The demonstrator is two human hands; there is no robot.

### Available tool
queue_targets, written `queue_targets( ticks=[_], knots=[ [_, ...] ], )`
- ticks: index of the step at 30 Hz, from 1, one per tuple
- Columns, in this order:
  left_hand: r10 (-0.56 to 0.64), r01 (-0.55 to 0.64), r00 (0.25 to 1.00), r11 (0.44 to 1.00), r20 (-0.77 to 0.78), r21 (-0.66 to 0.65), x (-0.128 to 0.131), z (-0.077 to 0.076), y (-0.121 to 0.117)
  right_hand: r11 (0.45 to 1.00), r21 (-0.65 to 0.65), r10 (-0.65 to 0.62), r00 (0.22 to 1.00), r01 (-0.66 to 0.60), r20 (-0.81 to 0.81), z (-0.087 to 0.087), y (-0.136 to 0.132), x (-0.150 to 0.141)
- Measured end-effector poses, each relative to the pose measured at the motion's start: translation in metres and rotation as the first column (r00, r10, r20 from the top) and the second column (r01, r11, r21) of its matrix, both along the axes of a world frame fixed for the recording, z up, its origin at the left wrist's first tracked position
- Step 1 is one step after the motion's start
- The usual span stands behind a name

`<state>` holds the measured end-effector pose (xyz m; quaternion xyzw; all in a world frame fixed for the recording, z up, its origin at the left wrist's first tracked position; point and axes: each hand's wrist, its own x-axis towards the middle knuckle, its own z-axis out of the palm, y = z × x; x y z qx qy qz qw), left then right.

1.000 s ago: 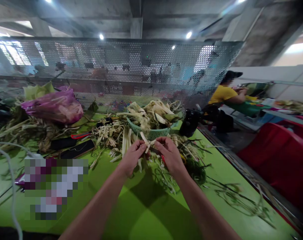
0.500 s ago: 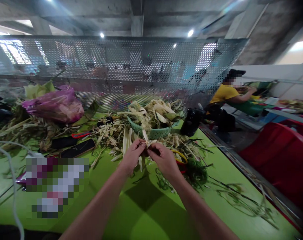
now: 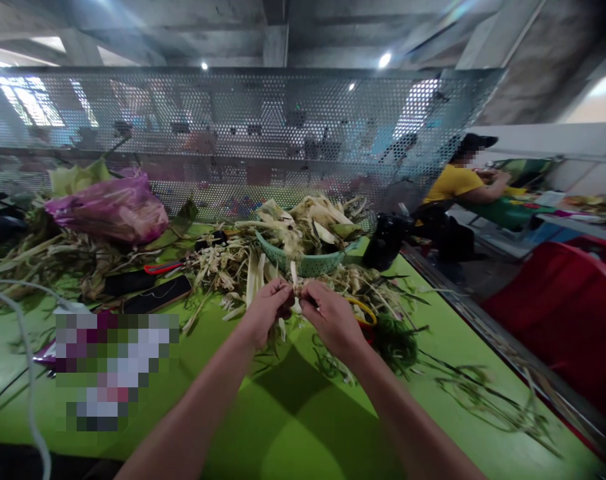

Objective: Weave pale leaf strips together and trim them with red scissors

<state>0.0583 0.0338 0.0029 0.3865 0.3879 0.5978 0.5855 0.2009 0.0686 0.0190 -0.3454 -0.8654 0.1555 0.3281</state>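
Observation:
Both hands meet over the green table point(image 3: 223, 413), pinching a pale strip of dried husk point(image 3: 293, 272) between them. My left hand point(image 3: 269, 307) is closed, thumb and forefinger pressed on the strip's left side. My right hand point(image 3: 329, 312) is closed on it from the right. One end of the husk points up between the fingertips; the gripped part is mostly hidden. Just beyond stands a green plastic basket point(image 3: 307, 265) heaped with dried husks point(image 3: 323, 217). Below and beside it lie loose husk scraps point(image 3: 233, 270). Near my right wrist are yellow-handled scissors point(image 3: 365, 312) and a green string bundle point(image 3: 397, 341).
At left lie a pink plastic bag point(image 3: 117, 210), a red cutter point(image 3: 163, 267), a dark phone point(image 3: 157, 295) and a white cable point(image 3: 27, 373). A black cup-like object point(image 3: 383, 241) stands right of the basket. A person in yellow point(image 3: 453, 183) sits beyond, near a red chair point(image 3: 553, 300).
My hands have drawn slightly closer together on the husk strip and shifted a little to the right. The view has turned slightly. Objects on the table stay in place.

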Motion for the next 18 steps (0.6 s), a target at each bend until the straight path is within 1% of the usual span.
queue_targets(
  ticks=[5,8,10,11,12,13,14,15,16,17,18],
  knots=[
    [-0.028,0.029,0.995,0.999,0.092,-0.019,0.000,0.003,-0.002,0.998,0.050,-0.028,0.999,0.026,0.021,0.004,-0.001,0.004],
    [-0.027,0.031,0.992,0.999,0.121,-0.030,0.000,0.002,-0.001,0.997,0.054,-0.053,0.998,0.053,-0.015,0.004,0.000,0.006],
    [-0.019,0.021,0.994,1.000,0.111,-0.017,-0.002,0.000,0.000,0.999,-0.009,-0.042,0.995,0.041,-0.095,0.002,0.002,0.006],
    [-0.012,0.012,0.995,1.000,0.098,0.002,-0.002,-0.001,0.001,0.997,-0.080,-0.026,0.987,0.013,-0.157,0.001,0.004,0.006],
    [-0.003,0.001,0.997,1.000,0.083,0.023,-0.003,-0.001,0.002,0.983,-0.179,-0.005,0.973,-0.037,-0.231,0.001,0.005,0.006],
    [0.004,-0.007,0.998,0.999,0.070,0.043,-0.003,-0.002,0.003,0.949,-0.295,0.016,0.950,-0.113,-0.313,0.000,0.007,0.005],
    [0.006,-0.009,0.998,0.998,0.060,0.057,-0.003,-0.002,0.003,0.891,-0.407,0.026,0.919,-0.200,-0.394,-0.001,0.008,0.005],
    [0.000,-0.003,0.999,0.998,0.049,0.065,-0.003,-0.002,0.003,0.819,-0.499,0.021,0.883,-0.284,-0.469,-0.002,0.009,0.004],
    [-0.014,0.011,0.999,0.998,0.034,0.066,-0.003,-0.001,0.003,0.751,-0.559,0.003,0.848,-0.352,-0.530,-0.003,0.009,0.004],
    [-0.029,0.028,0.999,0.998,0.014,0.063,-0.003,-0.001,0.002,0.705,-0.590,-0.027,0.816,-0.394,-0.577,-0.004,0.010,0.003],
    [-0.044,0.045,0.999,0.997,-0.014,0.062,-0.002,0.000,0.001,0.687,-0.601,-0.067,0.788,-0.409,-0.612,-0.005,0.010,0.003]
  ],
)
